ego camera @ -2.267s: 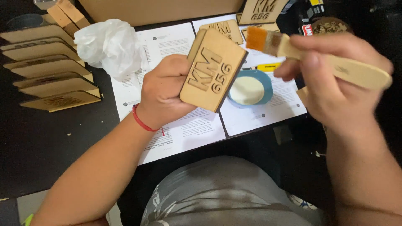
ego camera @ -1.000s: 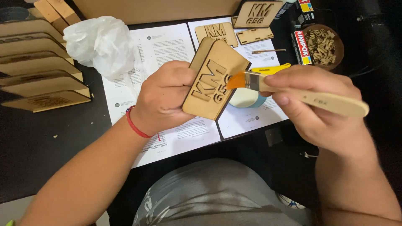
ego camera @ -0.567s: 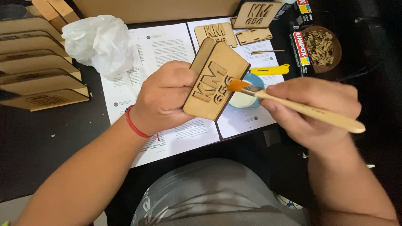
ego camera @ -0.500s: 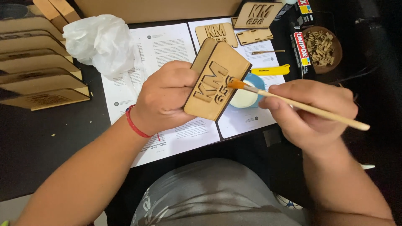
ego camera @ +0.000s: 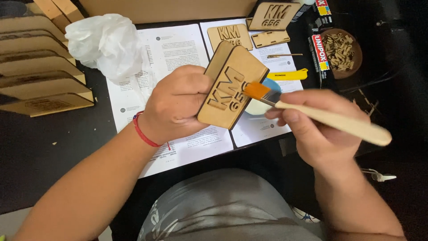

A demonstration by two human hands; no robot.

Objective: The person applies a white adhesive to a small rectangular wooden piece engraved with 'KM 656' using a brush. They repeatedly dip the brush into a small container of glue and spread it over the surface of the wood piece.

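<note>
Plywood, pale and laser-cut, fills the head view: the left hand (ego camera: pixel 178 105) wraps its grip tight around a small wooden plaque (ego camera: pixel 232 85) with raised characters, held tilted above the printed sheets (ego camera: pixel 178 49) on the dark tabletop (ego camera: pixel 40 151). The right hand (ego camera: pixel 318 129) pinches a wooden-handled paintbrush (ego camera: pixel 330 119), fingers closed on the handle near the ferrule. Compared with a second ago, the brush handle lies flatter and the orange bristles (ego camera: pixel 256 90) have slid to the right edge of the plaque's face, touching beside the raised characters; the plaque itself has hardly shifted. That suggests a stroke across the face is in progress, with coating work under way. Behind the bristles sits a blue dish (ego camera: pixel 267 105) of white liquid, mostly hidden. Far left, a stack of similar plaques (ego camera: pixel 40 85) stands beside a crumpled white bag (ego camera: pixel 107 44); 2 more plaques (ego camera: pixel 274 15) lie at the far edge.
</note>
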